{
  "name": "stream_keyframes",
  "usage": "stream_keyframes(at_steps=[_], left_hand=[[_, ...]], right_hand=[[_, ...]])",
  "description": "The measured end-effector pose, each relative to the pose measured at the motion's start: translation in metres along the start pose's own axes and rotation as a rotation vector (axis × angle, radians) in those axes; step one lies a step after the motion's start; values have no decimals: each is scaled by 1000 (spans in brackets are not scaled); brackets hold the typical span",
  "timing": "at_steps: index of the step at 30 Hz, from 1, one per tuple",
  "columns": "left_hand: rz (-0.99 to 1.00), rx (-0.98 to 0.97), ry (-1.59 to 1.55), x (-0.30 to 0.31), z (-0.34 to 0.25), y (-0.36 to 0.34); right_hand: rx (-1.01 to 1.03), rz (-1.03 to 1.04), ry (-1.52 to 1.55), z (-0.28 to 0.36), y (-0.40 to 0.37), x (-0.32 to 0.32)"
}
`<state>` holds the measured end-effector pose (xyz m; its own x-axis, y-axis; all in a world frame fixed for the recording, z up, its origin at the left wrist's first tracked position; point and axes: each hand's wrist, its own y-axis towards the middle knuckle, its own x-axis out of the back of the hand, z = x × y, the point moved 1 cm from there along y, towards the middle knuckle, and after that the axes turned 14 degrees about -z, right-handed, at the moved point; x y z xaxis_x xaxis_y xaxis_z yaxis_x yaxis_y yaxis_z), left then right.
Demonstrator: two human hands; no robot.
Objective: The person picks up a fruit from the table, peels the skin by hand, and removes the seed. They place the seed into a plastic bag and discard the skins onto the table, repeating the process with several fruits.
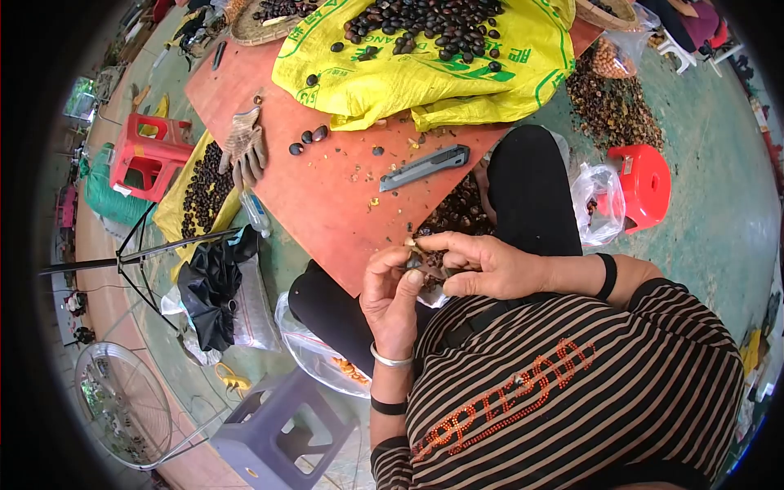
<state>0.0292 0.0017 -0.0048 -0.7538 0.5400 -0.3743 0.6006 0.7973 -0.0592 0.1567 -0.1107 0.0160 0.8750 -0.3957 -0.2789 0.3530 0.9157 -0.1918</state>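
My left hand [394, 298], with a silver bangle on its wrist, is closed round a small dark nut [414, 261], thumb and fingers pinching it. My right hand [482, 265] reaches in from the right. Its index finger touches a pale bit at the top of the nut, and its thumb and other fingers are bent beside it. What lies between the right fingers is too small to tell. Beyond both hands, a grey utility knife [425, 167] lies on the reddish board [327, 204]. Dark nuts [437, 28] are heaped on a yellow sack [359, 98].
A worn glove [244, 147] and a few loose nuts [306, 139] lie on the board's left. Husks are piled below the board's edge. Red stools [645, 188], a grey stool [282, 433], plastic bags and a fan [122, 404] surround me. A person shows at the upper right.
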Motion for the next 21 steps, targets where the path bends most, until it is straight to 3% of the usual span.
stream_keyframes(at_steps=[4, 19, 21], left_hand=[[-48, 108, -69, 2, 0, -2], [-70, 133, 41, 12, 5, -4], [-104, 118, 72, 9, 8, -5]], right_hand=[[25, 15, -51, -5, 3, -2], [-15, 36, -33, -23, 4, 1], [95, -51, -135, -29, 6, -2]])
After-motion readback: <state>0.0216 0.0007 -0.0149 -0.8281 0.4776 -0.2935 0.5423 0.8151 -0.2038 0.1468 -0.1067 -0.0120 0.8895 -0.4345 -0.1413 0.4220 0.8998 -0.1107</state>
